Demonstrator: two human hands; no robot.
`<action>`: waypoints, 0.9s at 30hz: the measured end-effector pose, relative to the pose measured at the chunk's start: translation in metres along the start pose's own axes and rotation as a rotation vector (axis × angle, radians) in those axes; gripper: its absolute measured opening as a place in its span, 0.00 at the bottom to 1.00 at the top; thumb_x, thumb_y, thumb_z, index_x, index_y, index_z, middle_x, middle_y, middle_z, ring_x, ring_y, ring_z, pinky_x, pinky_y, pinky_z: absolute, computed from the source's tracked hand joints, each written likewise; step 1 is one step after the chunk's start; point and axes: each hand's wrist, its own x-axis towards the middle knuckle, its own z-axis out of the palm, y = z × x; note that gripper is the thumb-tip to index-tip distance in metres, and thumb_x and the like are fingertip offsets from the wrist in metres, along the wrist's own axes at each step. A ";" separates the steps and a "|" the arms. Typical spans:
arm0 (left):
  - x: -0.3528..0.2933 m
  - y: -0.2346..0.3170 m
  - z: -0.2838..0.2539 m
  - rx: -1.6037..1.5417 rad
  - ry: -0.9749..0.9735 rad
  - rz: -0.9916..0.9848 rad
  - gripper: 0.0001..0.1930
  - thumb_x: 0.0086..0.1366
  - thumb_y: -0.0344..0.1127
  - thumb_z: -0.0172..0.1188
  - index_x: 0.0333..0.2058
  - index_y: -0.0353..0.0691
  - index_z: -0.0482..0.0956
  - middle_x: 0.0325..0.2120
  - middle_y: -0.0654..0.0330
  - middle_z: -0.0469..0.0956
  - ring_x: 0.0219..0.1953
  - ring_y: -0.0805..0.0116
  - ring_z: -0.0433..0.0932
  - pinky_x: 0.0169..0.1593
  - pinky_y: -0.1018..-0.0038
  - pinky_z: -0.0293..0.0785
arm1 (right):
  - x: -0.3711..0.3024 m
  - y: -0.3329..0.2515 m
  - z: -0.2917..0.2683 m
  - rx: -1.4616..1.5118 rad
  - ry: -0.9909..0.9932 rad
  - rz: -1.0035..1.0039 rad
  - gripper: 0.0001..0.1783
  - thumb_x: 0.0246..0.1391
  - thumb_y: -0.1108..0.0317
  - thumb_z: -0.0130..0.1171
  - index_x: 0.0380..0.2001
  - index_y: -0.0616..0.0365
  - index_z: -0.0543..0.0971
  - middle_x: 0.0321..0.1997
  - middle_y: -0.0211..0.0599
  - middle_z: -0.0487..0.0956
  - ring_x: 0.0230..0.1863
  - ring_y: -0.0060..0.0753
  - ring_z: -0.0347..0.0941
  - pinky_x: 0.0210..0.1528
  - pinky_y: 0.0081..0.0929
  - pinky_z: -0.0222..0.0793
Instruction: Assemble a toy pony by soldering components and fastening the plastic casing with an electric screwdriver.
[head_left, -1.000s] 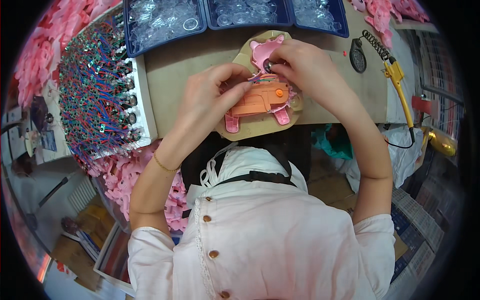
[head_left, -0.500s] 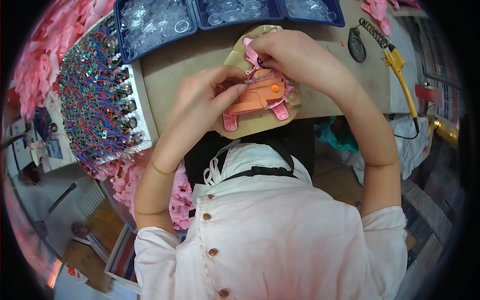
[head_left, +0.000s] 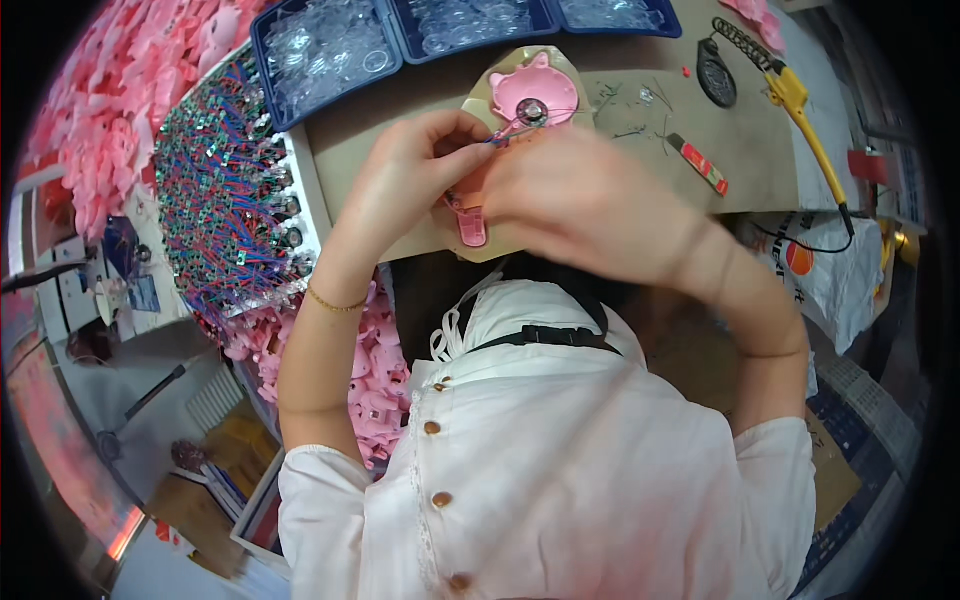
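A pink plastic toy shell lies on a tan jig [head_left: 482, 85] in front of me. Its rounded, eared head [head_left: 510, 90] holds a small round speaker [head_left: 531, 111], and a pink leg [head_left: 473, 227] sticks out toward me. At the shell's left side my left hand [head_left: 405, 180] is closed, thumb and forefinger pinching thin bluish wires by the neck. My right hand [head_left: 590, 195] covers most of the body and its orange inner part. Motion smears its fingers, so whether they hold anything is unclear.
Wired circuit boards [head_left: 215, 190] crowd a white tray on the left. Blue bins [head_left: 400, 50] of clear plastic parts line the back. To the right lie wire scraps, a red cutter-like tool [head_left: 697, 164], a black oval object [head_left: 716, 80] and a yellow soldering iron [head_left: 790, 95]. Pink shells [head_left: 120, 110] are heaped far left.
My right hand has swung from the shell's head down toward me over the body, uncovering the head and speaker. My left hand stays at the wires. The view has shifted slightly.
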 end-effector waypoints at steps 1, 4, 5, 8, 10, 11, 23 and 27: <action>0.002 0.002 0.000 -0.034 -0.034 -0.030 0.09 0.57 0.31 0.59 0.34 0.31 0.76 0.24 0.61 0.78 0.24 0.81 0.73 0.30 0.80 0.71 | -0.007 0.001 0.013 -0.116 0.014 -0.051 0.10 0.44 0.68 0.62 0.33 0.54 0.76 0.38 0.32 0.77 0.42 0.33 0.74 0.48 0.34 0.67; -0.002 -0.005 0.007 -0.001 0.076 0.019 0.09 0.56 0.31 0.60 0.33 0.31 0.77 0.25 0.59 0.78 0.25 0.74 0.75 0.30 0.77 0.72 | -0.023 0.030 0.024 -0.291 0.128 -0.046 0.10 0.44 0.69 0.62 0.33 0.55 0.76 0.39 0.33 0.77 0.43 0.33 0.73 0.48 0.34 0.67; -0.006 -0.004 0.012 -0.005 0.080 0.013 0.09 0.56 0.31 0.60 0.33 0.31 0.77 0.25 0.59 0.78 0.25 0.74 0.75 0.30 0.77 0.72 | -0.029 0.033 0.026 -0.238 0.137 0.006 0.10 0.43 0.70 0.61 0.33 0.56 0.76 0.39 0.33 0.77 0.43 0.32 0.73 0.48 0.33 0.67; -0.026 0.003 0.028 0.453 0.282 0.316 0.08 0.53 0.30 0.61 0.32 0.34 0.77 0.29 0.58 0.77 0.29 0.66 0.77 0.33 0.73 0.72 | -0.034 0.030 0.023 -0.252 0.161 -0.030 0.13 0.41 0.71 0.62 0.35 0.56 0.77 0.40 0.33 0.77 0.43 0.35 0.73 0.48 0.34 0.67; -0.038 -0.006 0.038 0.783 0.387 0.574 0.09 0.51 0.30 0.62 0.32 0.37 0.77 0.31 0.59 0.77 0.33 0.60 0.76 0.36 0.69 0.71 | -0.037 0.030 0.008 -0.281 0.202 -0.030 0.15 0.40 0.72 0.62 0.37 0.56 0.77 0.40 0.33 0.76 0.43 0.38 0.73 0.48 0.35 0.67; -0.043 -0.016 0.044 0.797 0.419 0.627 0.12 0.50 0.30 0.62 0.36 0.39 0.76 0.35 0.60 0.77 0.36 0.63 0.76 0.39 0.69 0.71 | -0.037 0.030 0.001 -0.307 0.243 -0.030 0.18 0.39 0.73 0.62 0.38 0.56 0.76 0.41 0.33 0.76 0.43 0.40 0.73 0.49 0.35 0.66; -0.039 -0.030 0.054 0.711 0.431 0.648 0.18 0.50 0.32 0.62 0.42 0.39 0.75 0.42 0.59 0.74 0.44 0.61 0.74 0.47 0.67 0.67 | -0.050 0.041 -0.016 -0.297 -0.058 0.214 0.10 0.45 0.71 0.59 0.34 0.57 0.74 0.29 0.36 0.73 0.32 0.39 0.69 0.38 0.33 0.63; -0.035 0.000 0.060 0.725 0.508 0.586 0.20 0.49 0.36 0.63 0.43 0.41 0.75 0.44 0.61 0.72 0.47 0.62 0.68 0.49 0.65 0.61 | -0.056 0.014 -0.006 -0.224 0.103 0.308 0.08 0.47 0.72 0.58 0.32 0.59 0.74 0.28 0.37 0.72 0.32 0.38 0.69 0.35 0.31 0.64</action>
